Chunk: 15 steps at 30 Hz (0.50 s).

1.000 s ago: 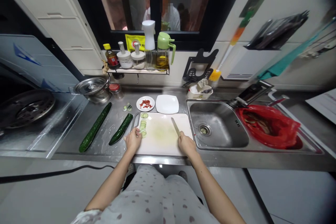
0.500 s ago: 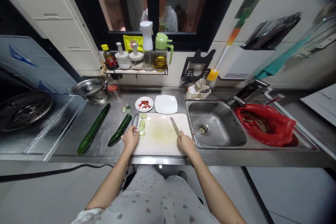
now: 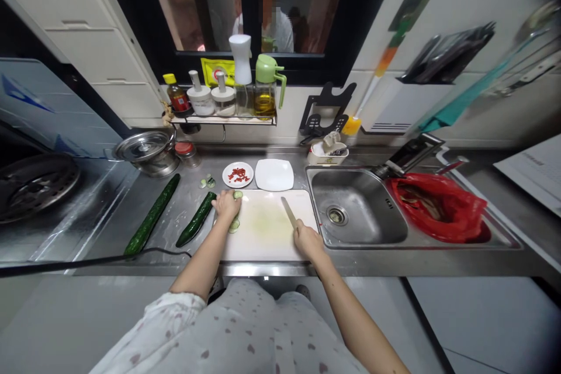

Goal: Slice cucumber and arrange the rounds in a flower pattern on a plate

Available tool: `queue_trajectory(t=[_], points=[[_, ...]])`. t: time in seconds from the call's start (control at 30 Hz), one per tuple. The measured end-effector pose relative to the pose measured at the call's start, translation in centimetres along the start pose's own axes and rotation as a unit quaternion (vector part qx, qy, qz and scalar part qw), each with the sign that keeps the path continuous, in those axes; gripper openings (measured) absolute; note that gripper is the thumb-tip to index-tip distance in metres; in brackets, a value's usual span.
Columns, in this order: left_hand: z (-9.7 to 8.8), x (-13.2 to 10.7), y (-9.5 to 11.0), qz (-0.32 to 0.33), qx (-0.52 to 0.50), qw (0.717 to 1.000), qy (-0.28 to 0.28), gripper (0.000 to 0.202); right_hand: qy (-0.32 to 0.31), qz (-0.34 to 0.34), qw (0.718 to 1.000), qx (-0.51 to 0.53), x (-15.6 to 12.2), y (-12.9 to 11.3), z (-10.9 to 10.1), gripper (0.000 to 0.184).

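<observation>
My right hand (image 3: 308, 239) is closed round the handle of a kitchen knife (image 3: 288, 212), whose blade lies low over the white cutting board (image 3: 272, 242), pointing away and to the left. At the board's left edge, my left hand (image 3: 227, 207) reaches over a row of cucumber slices (image 3: 235, 226), its fingers apart and touching the slices. One slice shows beyond its fingertips, while others are hidden under it. A shorter, cut cucumber (image 3: 196, 221) lies on the counter just left of that hand. Farther left is a long whole cucumber (image 3: 153, 213).
Behind the board stand a white plate (image 3: 274, 175) and a small plate with chopped red pieces (image 3: 237, 175). Cucumber ends (image 3: 207, 181) lie nearby. To the right is a sink (image 3: 359, 210) with a red plastic bag (image 3: 456, 216). A black cable (image 3: 100, 261) crosses the front left.
My left hand has moved away from me along the slices, from their near end to their far end, covering most of them. My right hand keeps the knife in nearly the same place.
</observation>
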<state>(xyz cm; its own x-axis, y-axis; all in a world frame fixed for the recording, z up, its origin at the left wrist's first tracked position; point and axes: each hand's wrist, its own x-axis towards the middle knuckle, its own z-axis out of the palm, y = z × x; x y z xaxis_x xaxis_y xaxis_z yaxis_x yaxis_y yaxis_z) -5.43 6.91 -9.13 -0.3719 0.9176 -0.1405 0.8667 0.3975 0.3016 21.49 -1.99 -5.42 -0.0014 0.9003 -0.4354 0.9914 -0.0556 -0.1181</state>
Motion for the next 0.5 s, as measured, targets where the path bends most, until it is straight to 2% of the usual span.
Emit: queue_trajectory(t=[0.2, 0.4, 0.5], points=[[0.6, 1.2, 0.2, 0.013, 0.026, 1.000, -0.010, 0.035, -0.004, 0.003, 1.000, 0.002, 0.1, 0.1, 0.0, 0.032], [0.4, 1.4, 0.4, -0.013, -0.042, 0.999, -0.024, 0.022, -0.007, 0.004, 1.000, 0.006, 0.1, 0.1, -0.1, 0.032], [0.4, 1.0, 0.5, -0.027, -0.098, 0.994, -0.033, 0.021, -0.010, 0.002, 1.000, 0.006, 0.1, 0.1, -0.2, 0.032]])
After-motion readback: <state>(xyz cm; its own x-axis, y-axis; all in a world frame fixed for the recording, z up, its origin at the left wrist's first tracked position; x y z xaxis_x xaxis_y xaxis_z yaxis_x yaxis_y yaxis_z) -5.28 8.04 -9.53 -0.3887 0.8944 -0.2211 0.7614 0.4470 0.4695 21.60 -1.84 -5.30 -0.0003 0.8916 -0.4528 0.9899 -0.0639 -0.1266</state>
